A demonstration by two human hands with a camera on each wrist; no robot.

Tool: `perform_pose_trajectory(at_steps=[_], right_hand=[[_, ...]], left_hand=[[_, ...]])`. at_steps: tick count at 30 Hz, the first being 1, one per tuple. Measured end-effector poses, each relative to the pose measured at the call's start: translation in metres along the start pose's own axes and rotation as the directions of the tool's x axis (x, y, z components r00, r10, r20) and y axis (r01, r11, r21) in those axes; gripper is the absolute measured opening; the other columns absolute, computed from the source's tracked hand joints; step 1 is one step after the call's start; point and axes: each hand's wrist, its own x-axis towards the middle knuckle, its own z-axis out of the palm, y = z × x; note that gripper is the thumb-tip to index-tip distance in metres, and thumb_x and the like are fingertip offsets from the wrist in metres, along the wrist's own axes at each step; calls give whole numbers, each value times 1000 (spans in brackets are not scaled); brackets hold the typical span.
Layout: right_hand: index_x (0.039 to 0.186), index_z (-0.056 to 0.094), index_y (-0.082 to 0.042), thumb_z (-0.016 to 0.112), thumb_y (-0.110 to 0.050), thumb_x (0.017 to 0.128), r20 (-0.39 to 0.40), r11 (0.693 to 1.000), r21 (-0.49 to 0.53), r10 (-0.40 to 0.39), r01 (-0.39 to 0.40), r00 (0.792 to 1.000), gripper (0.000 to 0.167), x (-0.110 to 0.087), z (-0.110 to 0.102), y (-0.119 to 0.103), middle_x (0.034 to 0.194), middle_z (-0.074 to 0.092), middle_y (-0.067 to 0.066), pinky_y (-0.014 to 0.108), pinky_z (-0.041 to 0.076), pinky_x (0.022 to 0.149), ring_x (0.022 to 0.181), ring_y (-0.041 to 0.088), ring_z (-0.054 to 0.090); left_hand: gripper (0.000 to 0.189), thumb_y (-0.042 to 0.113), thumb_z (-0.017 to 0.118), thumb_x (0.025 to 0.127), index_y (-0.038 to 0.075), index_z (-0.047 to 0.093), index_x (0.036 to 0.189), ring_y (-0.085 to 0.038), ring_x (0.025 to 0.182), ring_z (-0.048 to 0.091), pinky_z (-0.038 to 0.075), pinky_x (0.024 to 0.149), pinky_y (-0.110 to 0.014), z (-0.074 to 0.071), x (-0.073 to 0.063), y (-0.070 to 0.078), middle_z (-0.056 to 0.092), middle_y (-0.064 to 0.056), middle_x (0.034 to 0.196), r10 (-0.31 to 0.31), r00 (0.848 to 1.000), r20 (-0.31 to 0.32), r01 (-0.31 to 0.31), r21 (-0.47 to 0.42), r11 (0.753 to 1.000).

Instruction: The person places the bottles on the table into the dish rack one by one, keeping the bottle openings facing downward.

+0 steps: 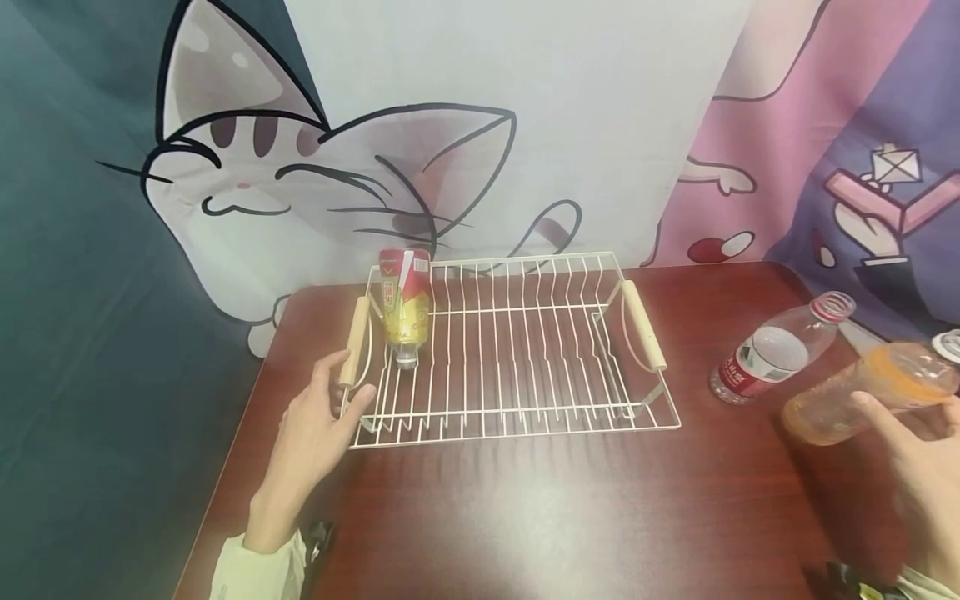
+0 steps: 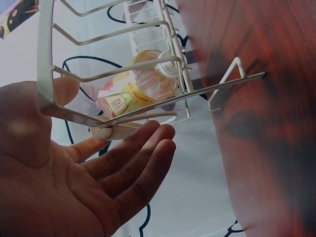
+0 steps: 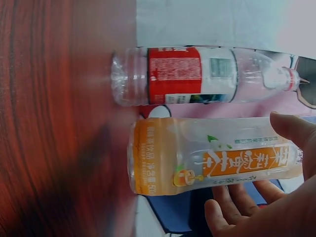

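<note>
My left hand (image 1: 315,429) is at the wooden handle (image 1: 355,342) on the left side of a white wire rack (image 1: 517,411). Its fingers are loosely extended, the thumb by the rack's side wire. Inside the rack at the left stands a drink bottle (image 1: 405,308), cap down, with a red and yellow label. My right hand (image 1: 922,475) holds an orange-labelled tea bottle (image 3: 217,158), thumb on the near side and fingers reaching behind. The bottle is upright, its base at the table. Just beside it stands a clear water bottle (image 3: 192,74) with a red label.
The rack and bottles are on a reddish-brown wooden table (image 1: 525,517). A second wooden handle (image 1: 643,325) is on the rack's right side. Behind the table hangs a printed cloth (image 1: 600,125) with a cartoon cat.
</note>
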Motion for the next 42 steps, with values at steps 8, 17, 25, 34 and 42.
perform_pose_trajectory(at_steps=[8,17,25,34,42], right_hand=[[142,65,-9,65,31,86,-16,974,104,-202,202,979,68,-8,7,-8,130,68,2,10,50,95,117,9,63],[144,67,2,63,28,93,69,949,240,-228,206,971,58,-28,24,-27,134,72,11,13,51,103,125,17,67],[146,68,-3,68,30,85,90,975,64,-220,214,971,70,-60,51,-51,139,73,6,13,47,107,133,19,64],[137,74,5,88,16,68,295,726,-343,-518,596,803,72,-85,85,-66,119,69,-22,15,38,99,114,3,56],[131,78,3,95,-6,67,426,626,-275,-601,730,676,67,-101,115,-71,124,70,-25,16,36,104,120,-2,58]], left_hand=[[72,54,64,111,18,41,168,-39,112,74,53,93,-66,-1,-1,0,75,-24,126,-6,1000,6,6,6,1000],[70,52,64,111,17,43,168,-41,115,73,52,94,-68,-3,-1,1,73,-25,129,-2,1000,-13,2,32,999],[71,53,62,111,17,42,169,-44,120,72,51,97,-71,-2,-2,1,69,-26,140,-3,1000,-8,3,27,1000],[71,52,62,112,14,43,169,-45,120,69,49,98,-73,-3,-1,1,62,-23,151,15,1000,-19,-14,46,999],[72,50,63,111,11,44,168,-51,146,52,44,106,-79,-3,-3,3,50,-22,165,46,997,-65,-43,54,998]])
